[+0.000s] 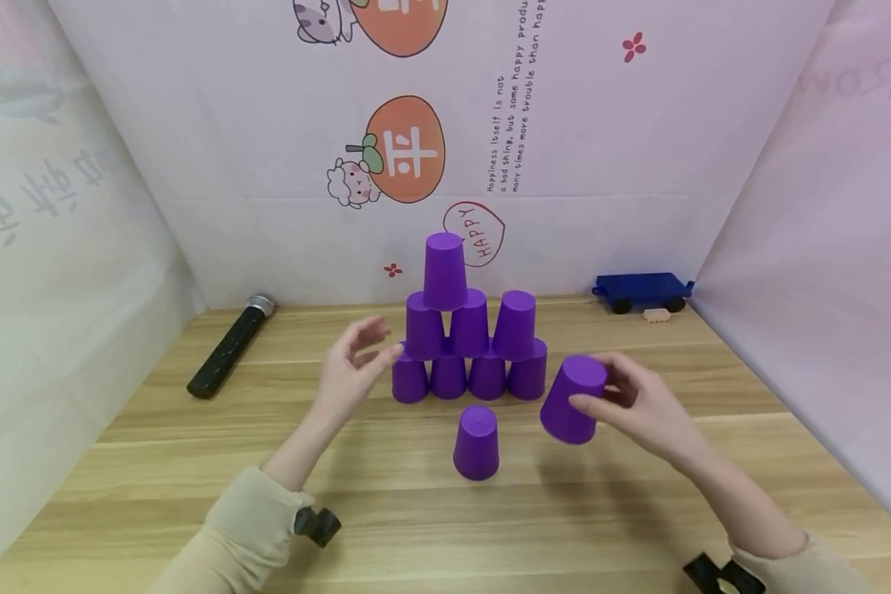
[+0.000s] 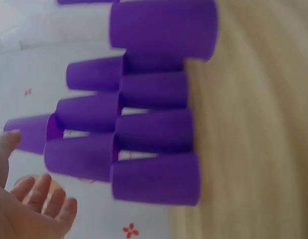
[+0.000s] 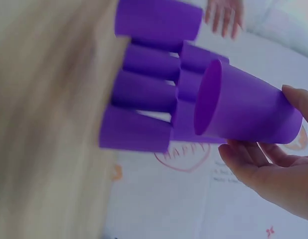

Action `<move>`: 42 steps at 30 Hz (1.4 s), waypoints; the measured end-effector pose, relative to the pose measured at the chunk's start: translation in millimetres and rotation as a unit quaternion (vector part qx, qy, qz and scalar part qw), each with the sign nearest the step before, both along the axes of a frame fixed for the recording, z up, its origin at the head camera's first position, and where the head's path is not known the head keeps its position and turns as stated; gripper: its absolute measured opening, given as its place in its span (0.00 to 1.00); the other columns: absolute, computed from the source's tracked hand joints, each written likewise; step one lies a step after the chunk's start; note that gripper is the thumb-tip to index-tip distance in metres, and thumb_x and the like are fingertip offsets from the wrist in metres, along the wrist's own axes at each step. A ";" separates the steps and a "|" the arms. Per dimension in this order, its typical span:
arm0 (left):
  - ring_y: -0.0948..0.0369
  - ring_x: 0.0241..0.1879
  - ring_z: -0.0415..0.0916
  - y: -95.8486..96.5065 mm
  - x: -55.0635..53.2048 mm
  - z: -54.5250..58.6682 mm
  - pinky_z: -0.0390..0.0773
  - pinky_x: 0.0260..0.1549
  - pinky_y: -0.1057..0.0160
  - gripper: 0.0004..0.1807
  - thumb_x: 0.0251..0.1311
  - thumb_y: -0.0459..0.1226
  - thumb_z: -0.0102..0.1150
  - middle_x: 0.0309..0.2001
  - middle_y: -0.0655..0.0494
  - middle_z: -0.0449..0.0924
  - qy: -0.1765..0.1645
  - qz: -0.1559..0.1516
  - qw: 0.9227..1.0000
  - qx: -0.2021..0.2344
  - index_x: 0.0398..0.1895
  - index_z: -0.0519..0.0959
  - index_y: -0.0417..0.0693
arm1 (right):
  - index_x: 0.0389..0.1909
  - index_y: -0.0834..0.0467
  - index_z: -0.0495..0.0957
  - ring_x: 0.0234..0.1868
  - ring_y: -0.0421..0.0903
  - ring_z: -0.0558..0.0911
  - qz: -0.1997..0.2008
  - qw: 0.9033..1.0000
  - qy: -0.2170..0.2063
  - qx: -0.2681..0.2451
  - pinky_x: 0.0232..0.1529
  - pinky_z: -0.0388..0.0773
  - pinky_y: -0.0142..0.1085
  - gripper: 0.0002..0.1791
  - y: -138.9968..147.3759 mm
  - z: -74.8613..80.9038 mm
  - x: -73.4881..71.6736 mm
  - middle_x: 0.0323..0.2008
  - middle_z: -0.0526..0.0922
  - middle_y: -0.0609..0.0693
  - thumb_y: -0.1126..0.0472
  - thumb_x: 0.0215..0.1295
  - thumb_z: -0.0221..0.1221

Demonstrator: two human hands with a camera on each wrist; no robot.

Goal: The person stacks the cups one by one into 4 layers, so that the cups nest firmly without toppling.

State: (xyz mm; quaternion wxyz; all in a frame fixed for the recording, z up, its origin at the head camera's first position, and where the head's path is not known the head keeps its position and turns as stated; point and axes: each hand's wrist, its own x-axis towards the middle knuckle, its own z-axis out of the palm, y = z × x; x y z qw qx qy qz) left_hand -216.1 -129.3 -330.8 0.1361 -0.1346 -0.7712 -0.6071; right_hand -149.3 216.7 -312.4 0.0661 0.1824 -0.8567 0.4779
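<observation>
Upside-down purple cups form a stepped stack: several bottom cups [image 1: 449,378], three middle cups [image 1: 517,326] and one top cup [image 1: 445,271] at the left. Another purple cup [image 1: 478,445] stands mouth down on the table in front of them. Off the stack's right side, my right hand [image 1: 649,408] grips a tilted purple cup [image 3: 253,107], thumb on one side and fingers on the other, above the tabletop. To the left of the stack, my left hand [image 1: 351,363] is raised, holding nothing, fingers loosely bent and fingertips close to the middle row.
A black microphone [image 1: 230,346] lies on the wooden table [image 1: 386,528] at the left. At the back right is a blue toy wagon [image 1: 642,289] with a small pale block [image 1: 657,315] beside it. White printed sheeting [image 1: 282,190] walls the back and sides.
</observation>
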 end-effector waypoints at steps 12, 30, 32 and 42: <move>0.48 0.57 0.72 38.5 40.1 -38.0 0.72 0.57 0.43 0.29 0.54 0.36 0.65 0.55 0.43 0.77 -0.028 -0.086 0.994 -0.060 0.60 0.69 0.41 | 0.56 0.59 0.69 0.44 0.31 0.77 -0.088 0.996 0.033 -0.002 0.42 0.76 0.21 0.26 -5.2 45.2 -42.9 0.43 0.77 0.43 0.51 0.61 0.61; 0.45 0.59 0.70 64.1 47.1 -54.6 0.73 0.57 0.43 0.33 0.50 0.39 0.69 0.57 0.41 0.74 -0.048 -0.145 0.984 -0.086 0.59 0.68 0.40 | 0.57 0.58 0.72 0.51 0.52 0.78 -0.090 0.992 0.074 -0.050 0.49 0.78 0.45 0.29 -63.2 73.2 -112.8 0.49 0.78 0.58 0.46 0.58 0.62; 0.46 0.59 0.70 66.4 46.2 -56.2 0.73 0.57 0.43 0.33 0.50 0.39 0.69 0.57 0.41 0.74 -0.039 -0.144 0.984 -0.094 0.59 0.68 0.39 | 0.57 0.59 0.72 0.52 0.53 0.78 -0.085 0.992 0.075 -0.052 0.50 0.79 0.46 0.29 -68.2 72.0 -117.3 0.49 0.78 0.59 0.48 0.58 0.63; 0.48 0.56 0.73 73.9 47.5 -58.8 0.75 0.56 0.45 0.30 0.50 0.36 0.69 0.52 0.43 0.76 -0.051 -0.156 0.981 -0.100 0.56 0.70 0.38 | 0.57 0.61 0.71 0.53 0.57 0.78 -0.073 0.995 0.060 -0.039 0.53 0.78 0.50 0.29 -79.0 63.8 -128.7 0.49 0.78 0.61 0.50 0.59 0.63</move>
